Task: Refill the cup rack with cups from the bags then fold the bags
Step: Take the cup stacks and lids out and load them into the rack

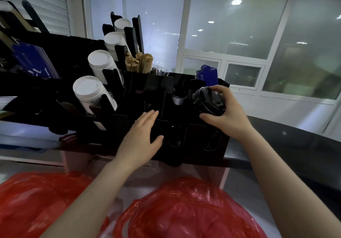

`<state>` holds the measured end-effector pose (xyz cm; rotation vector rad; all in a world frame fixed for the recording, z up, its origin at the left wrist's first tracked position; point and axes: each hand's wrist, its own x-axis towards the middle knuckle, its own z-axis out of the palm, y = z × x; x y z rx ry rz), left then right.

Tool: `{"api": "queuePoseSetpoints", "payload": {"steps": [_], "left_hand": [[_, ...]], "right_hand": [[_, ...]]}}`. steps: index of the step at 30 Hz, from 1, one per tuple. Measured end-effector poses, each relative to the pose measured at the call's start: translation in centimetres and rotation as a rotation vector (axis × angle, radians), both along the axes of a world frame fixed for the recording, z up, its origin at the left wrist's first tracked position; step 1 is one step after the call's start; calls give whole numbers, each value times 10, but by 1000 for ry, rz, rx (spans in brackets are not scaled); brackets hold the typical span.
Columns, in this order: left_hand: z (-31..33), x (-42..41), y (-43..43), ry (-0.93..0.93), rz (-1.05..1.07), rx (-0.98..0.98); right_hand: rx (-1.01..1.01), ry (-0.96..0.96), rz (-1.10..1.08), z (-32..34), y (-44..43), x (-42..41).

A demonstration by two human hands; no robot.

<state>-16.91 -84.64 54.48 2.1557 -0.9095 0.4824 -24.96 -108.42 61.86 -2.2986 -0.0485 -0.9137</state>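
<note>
Right hand [224,116] clamped around a stack of black lids [209,101], held over the black rack [184,145], stack axis tilted toward ten o'clock. Open slot [211,138] waiting just below, at six o'clock from the stack. Left hand [142,136] flat and open, bracing the rack front. Red bags [184,212] low at six o'clock, well apart. Right hand clearly nearer; looks like a straight drop next.

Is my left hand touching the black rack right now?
Touching. The head view shows the left hand lying flat on the black rack, thumb and fingers pressed against a front divider.
</note>
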Motion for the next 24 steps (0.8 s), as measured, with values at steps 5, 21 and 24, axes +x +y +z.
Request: {"api": "queuePoseSetpoints", "payload": {"steps": [5,21,24], "left_hand": [[19,-40,-2,414,-426,-589],[-16,-37,93,692,-285,-647],[-19,-27,111,792,-269,-768]], "right_hand": [[-84,3,199,-23,60,-5],[-354,219,238,-79,175,16],[-345,162,175,-82,194,21]]}}
